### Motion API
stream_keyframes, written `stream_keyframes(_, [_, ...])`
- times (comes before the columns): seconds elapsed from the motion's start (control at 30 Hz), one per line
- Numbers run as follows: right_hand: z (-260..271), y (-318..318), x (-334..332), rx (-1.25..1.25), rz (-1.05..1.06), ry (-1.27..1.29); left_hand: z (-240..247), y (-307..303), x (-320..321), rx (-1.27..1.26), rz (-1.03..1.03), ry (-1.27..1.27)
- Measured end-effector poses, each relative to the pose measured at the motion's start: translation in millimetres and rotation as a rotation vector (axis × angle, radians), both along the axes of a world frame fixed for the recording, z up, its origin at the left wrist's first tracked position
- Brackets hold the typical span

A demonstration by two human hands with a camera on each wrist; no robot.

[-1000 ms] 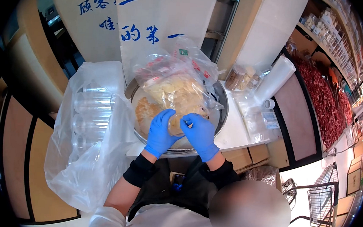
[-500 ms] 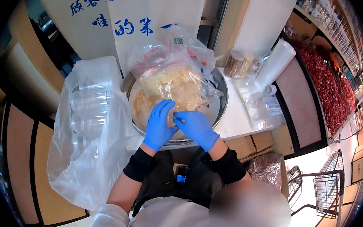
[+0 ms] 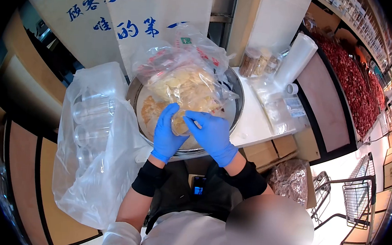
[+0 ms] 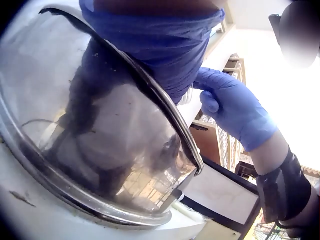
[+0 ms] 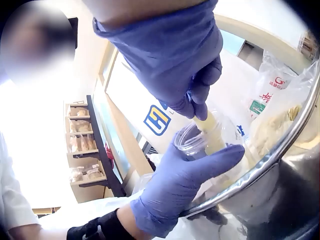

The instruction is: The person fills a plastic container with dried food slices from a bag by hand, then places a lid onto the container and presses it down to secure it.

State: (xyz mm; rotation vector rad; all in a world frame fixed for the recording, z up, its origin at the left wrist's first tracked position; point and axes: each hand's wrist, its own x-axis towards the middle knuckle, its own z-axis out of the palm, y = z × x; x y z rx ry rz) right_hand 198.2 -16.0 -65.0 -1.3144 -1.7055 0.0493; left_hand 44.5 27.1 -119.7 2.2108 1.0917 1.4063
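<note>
My blue-gloved left hand (image 3: 167, 134) grips a clear plastic jar (image 5: 187, 145) over the metal basin (image 3: 240, 108). Its thumb and fingers wrap round the jar's side, its mouth tilted toward the other hand. With its fingertips, my right hand (image 3: 214, 140), gloved too, pinches a pale yellow slice (image 5: 208, 126), which stands partly inside the jar's mouth. Behind both hands, an open clear bag (image 3: 190, 50) full of pale yellow slices (image 3: 185, 87) lies in the basin. Brownish loose bits (image 3: 149, 114) cover the basin floor at the left.
To the left stands a large plastic bag (image 3: 81, 173) of clear empty jars (image 3: 93, 114). Filled jars (image 3: 250, 62), a roll of plastic film (image 3: 297, 59) and flat clear bags (image 3: 282, 113) are on the white counter (image 3: 250, 135) at right. A carton (image 3: 292, 181) sits below.
Both hands have shifted slightly left and up in the head view as the camera turned. The right fingers stay at the jar's mouth; the left hand keeps its grip.
</note>
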Motion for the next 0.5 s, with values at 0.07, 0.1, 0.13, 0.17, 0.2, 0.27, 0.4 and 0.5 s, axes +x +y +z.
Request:
stream_keyframes(0.07, [-8,5,-3,-0.012,0.013,-0.024,-3,0,0,0.011,0.001,-0.006])
stream_keyframes(0.1, [-10,6,-3,-0.022,0.029,-0.053,-3,0,0,0.010,-0.003,-0.003])
stream_keyframes(0.13, [-11,7,-4,-0.024,0.027,-0.050,-3,0,0,0.018,-0.009,-0.004])
stream_keyframes(0.17, [-12,8,-4,-0.082,0.023,-0.078,-3,0,0,0.027,-0.015,-0.005])
stream_keyframes(0.2, [-11,9,-5,-0.142,0.020,-0.108,-3,1,0,0.026,-0.016,-0.003])
stream_keyframes(0.27, [-9,10,-7,-0.186,0.042,-0.113,-3,1,0,0.037,-0.031,-0.016])
stream_keyframes(0.4, [-13,10,-8,-0.336,0.148,-0.193,-3,2,-1,0.098,-0.030,0.014])
stream_keyframes(0.5, [-16,13,-2,-0.409,0.261,-0.308,-5,5,0,0.182,-0.069,0.052])
